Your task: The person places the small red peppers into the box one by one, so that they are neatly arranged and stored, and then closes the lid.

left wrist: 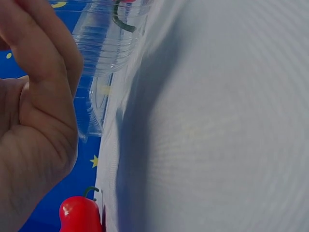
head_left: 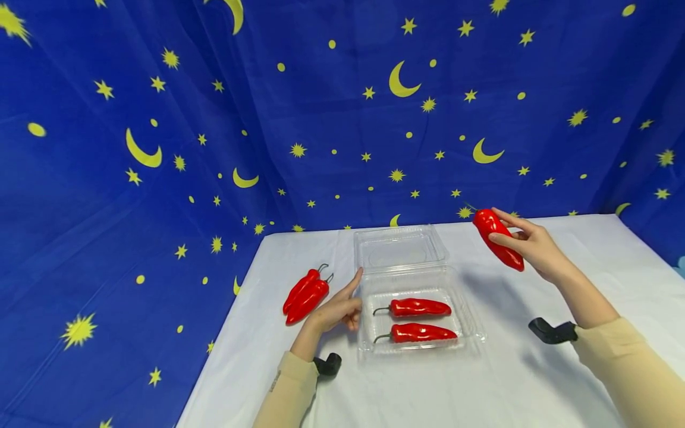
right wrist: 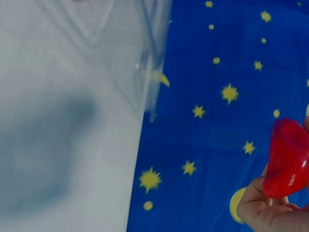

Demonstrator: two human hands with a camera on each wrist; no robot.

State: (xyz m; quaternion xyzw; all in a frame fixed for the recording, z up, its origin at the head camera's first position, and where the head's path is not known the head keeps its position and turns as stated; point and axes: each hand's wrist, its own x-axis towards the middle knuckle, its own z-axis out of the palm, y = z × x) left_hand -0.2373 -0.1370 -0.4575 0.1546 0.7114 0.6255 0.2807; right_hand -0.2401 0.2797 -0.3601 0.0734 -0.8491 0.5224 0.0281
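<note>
In the head view my right hand [head_left: 540, 248] pinches a red pepper [head_left: 497, 238] between thumb and fingers, raised above the table's right side. The right wrist view shows that pepper [right wrist: 288, 159] in the fingers. A clear plastic clamshell box [head_left: 471, 321] lies unfolded, its lid [head_left: 398, 246] toward the back. Two red peppers lie in its base, an upper one [head_left: 420, 307] and a lower one [head_left: 425, 333], stems to the left. My left hand [head_left: 337, 309] is at the box's left side, index finger extended at the hinge and other fingers loosely bent; contact is unclear.
Two more red peppers, an outer one [head_left: 299, 291] and an inner one [head_left: 308, 301], lie together left of my left hand. A white cloth [head_left: 514, 380] covers the table. A blue curtain [head_left: 342, 101] with yellow stars and moons hangs behind and at the sides.
</note>
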